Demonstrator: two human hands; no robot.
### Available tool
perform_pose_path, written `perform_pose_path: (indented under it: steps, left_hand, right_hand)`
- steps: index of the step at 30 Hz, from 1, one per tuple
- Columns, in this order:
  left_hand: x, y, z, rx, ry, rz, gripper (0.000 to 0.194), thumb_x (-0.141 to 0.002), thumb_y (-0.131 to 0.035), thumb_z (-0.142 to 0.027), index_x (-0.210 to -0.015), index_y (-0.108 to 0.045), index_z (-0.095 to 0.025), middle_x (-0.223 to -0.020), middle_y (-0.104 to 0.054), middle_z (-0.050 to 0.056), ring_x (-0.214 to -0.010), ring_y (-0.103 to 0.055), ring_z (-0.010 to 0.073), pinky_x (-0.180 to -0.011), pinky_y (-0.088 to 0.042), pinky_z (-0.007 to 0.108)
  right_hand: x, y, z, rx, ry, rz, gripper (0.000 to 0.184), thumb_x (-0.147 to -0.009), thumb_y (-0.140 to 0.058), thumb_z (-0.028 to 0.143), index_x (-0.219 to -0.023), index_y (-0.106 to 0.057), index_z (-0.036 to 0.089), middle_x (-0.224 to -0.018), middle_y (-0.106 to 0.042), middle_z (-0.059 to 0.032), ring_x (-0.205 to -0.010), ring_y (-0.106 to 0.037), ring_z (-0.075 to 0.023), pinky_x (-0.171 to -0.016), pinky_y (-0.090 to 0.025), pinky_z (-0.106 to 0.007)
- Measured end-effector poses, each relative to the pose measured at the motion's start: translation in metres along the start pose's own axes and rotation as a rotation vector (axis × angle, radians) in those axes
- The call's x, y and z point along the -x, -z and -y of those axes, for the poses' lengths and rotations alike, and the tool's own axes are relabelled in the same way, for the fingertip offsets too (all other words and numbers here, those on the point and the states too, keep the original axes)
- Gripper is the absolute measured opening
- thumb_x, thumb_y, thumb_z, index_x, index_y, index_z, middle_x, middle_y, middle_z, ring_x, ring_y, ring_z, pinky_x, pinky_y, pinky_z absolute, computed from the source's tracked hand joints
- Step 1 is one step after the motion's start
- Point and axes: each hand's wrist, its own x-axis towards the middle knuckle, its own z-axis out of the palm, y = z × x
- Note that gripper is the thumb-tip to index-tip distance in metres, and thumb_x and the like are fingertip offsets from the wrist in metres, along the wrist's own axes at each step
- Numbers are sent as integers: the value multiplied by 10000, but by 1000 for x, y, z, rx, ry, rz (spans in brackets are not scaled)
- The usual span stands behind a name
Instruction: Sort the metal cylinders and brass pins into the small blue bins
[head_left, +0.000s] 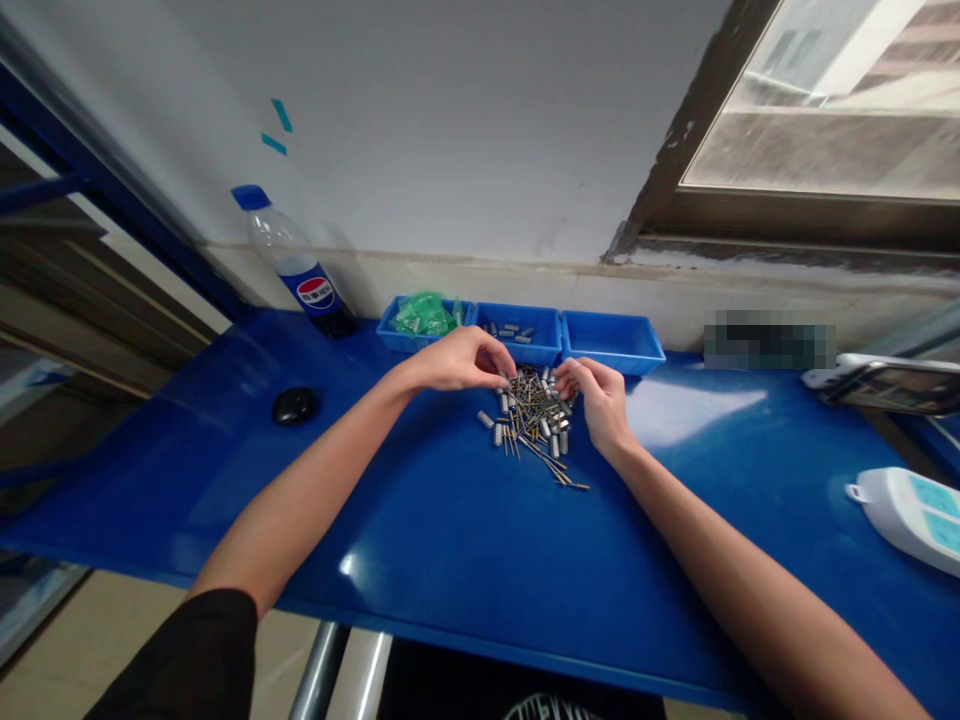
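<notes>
A loose pile of thin metal pins (531, 402), some with brass-coloured ends, lies on the blue table mixed with short silver metal cylinders (498, 434). Over the pile's left edge, my left hand (466, 360) has thumb and fingers brought together in a pinch. My right hand (596, 392) is at the right edge of the pile, its fingers curled and closed. What either hand holds is too small or too hidden to make out. Behind the pile stand a blue bin (529, 352) with several silver cylinders and a blue bin (615, 345) with nothing visible in it.
A left-hand blue bin (390, 335) holds a green plastic bag (426, 314). A cola bottle (311, 285) and a black computer mouse (294, 406) are on the left. A phone (900, 386) and a white power strip (904, 512) lie on the right. A wall borders the table's back.
</notes>
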Motion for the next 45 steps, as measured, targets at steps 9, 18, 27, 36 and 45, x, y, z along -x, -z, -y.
perform_pose_path:
  steps: [9,18,27,36,45]
  left_hand:
    - [0,5,-2,82,9,-108,230,-803,-813,-272,-994,-825,-145,-943,-822,99,-852,-782,194,-775,-614,281]
    - [-7,-4,7,130,-4,-334,236,-825,-779,-242,-1031,-811,-131,-1031,-816,121,-980,-781,232,-953,-627,396]
    - [-6,-5,6,-122,-95,-401,230,-850,-702,-208,-1041,-810,-136,-1219,-768,137,-973,-767,206,-893,-622,340]
    - [-2,-8,11,-575,-30,93,258,-797,-698,-81,-1026,-802,-141,-1003,-802,94,-875,-729,190,-792,-521,284]
    - [-1,-7,17,-643,-1,97,208,-826,-695,-115,-1019,-765,-152,-947,-755,80,-789,-663,173,-699,-463,264]
  right_hand:
    - [0,0,0,6,4,4,334,-946,-659,454,-739,-741,206,-631,-664,-12,-571,-569,-150,-587,-447,-299]
    - [0,0,1,2,9,2,312,-946,-654,431,-747,-747,209,-637,-669,-11,-570,-572,-152,-589,-444,-302]
    - [1,-3,-2,29,43,-104,193,-871,-739,405,-949,-766,230,-865,-783,-42,-794,-720,-225,-762,-549,-365]
    - [-1,0,-6,71,49,-197,198,-870,-677,375,-988,-726,224,-845,-775,-39,-764,-714,-224,-746,-545,-373]
    - [-2,0,-4,48,36,-147,145,-884,-669,360,-916,-722,229,-776,-746,-21,-702,-671,-202,-697,-524,-342]
